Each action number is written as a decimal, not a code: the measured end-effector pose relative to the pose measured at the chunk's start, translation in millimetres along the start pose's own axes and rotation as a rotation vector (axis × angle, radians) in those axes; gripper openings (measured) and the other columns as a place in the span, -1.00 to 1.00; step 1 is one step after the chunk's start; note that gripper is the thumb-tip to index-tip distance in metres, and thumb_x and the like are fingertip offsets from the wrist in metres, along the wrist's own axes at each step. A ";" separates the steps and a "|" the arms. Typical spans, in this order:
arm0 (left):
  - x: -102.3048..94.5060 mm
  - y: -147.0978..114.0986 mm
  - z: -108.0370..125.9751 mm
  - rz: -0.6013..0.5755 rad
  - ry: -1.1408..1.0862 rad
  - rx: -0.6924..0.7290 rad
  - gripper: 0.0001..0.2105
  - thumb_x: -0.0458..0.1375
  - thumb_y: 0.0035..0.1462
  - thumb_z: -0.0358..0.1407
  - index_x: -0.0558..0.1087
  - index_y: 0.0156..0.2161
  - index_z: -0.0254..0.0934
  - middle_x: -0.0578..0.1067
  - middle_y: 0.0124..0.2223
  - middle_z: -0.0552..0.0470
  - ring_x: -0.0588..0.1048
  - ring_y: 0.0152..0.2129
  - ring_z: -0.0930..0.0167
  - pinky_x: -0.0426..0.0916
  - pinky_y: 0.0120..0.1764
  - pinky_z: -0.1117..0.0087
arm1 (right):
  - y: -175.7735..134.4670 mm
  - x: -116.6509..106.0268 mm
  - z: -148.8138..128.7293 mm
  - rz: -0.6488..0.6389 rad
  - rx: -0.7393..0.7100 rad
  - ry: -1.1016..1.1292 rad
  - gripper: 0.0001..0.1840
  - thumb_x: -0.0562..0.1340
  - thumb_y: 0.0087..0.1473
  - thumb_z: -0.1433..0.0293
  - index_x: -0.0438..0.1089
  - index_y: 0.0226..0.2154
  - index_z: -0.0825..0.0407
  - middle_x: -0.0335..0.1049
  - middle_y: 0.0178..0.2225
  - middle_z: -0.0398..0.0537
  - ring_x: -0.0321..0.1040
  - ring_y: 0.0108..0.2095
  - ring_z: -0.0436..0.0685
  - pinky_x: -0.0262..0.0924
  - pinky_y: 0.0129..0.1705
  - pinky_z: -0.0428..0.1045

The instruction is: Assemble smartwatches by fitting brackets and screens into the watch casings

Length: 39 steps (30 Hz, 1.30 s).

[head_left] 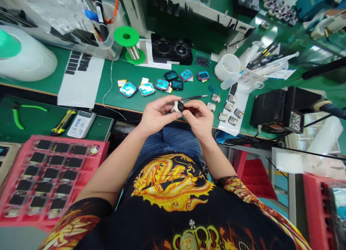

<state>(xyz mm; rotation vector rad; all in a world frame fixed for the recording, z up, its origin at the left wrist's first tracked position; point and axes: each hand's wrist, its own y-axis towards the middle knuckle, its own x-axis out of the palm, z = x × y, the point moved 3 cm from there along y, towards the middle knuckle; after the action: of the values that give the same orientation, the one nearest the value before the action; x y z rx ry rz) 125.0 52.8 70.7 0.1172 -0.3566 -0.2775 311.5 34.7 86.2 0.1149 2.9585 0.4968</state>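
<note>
My left hand [156, 115] pinches a small white-and-black part [177, 106] between thumb and fingers, above the bench's front edge. From the other side, my right hand [199, 116] closes its thumb and fingertips on the dark side of that part. Just beyond the fingers lies a slim dark tool with a silver tip [198, 97]. Farther back rest several watch cases with shiny blue faces [128, 89], some with small white-and-yellow pieces attached. Right of my right hand, several small silver parts [223, 117] lie on the green mat and a white paper strip [229, 128].
A green solder spool [126, 36], black fixture [171, 50] and white cup [227, 66] stand at the back. On the right is a black box-shaped device [273, 109] with cables. At left are a pink tray of black-faced modules [94, 160], a yellow cutter [64, 122] and green-handled pliers [17, 116].
</note>
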 end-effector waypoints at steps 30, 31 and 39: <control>-1.1 2.9 4.2 -0.004 -0.012 -0.006 -0.48 0.68 0.03 -0.29 0.76 0.13 -0.18 0.78 -0.06 -0.07 0.75 -0.18 0.37 0.69 -0.04 0.40 | 3.2 -4.3 2.7 -0.043 0.032 0.020 -0.62 0.53 0.24 -0.09 0.74 -0.14 -0.17 0.69 -0.10 -0.01 0.61 -0.07 0.19 0.58 -0.04 0.14; -1.3 2.7 4.1 -0.007 -0.010 -0.010 -0.47 0.68 0.03 -0.29 0.76 0.13 -0.19 0.78 -0.06 -0.08 0.75 -0.17 0.37 0.69 -0.04 0.39 | 3.1 -4.3 2.9 -0.039 0.039 0.017 -0.60 0.53 0.24 -0.11 0.73 -0.14 -0.16 0.69 -0.11 -0.01 0.60 -0.08 0.19 0.58 -0.05 0.14; -1.9 1.1 5.7 -0.028 -0.009 0.020 -0.47 0.67 0.04 -0.31 0.75 0.13 -0.16 0.77 -0.02 -0.10 0.76 -0.14 0.33 0.71 -0.01 0.36 | -2.5 -1.9 3.0 0.034 -0.036 0.003 -0.64 0.52 0.26 -0.07 0.70 -0.17 -0.16 0.69 -0.10 0.00 0.62 -0.07 0.21 0.60 -0.05 0.16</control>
<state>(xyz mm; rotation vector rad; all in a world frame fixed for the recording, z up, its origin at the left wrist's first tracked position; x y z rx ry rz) 121.5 54.1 75.5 0.1410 -0.3670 -0.3023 313.7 33.1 82.8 0.1613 2.9537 0.5551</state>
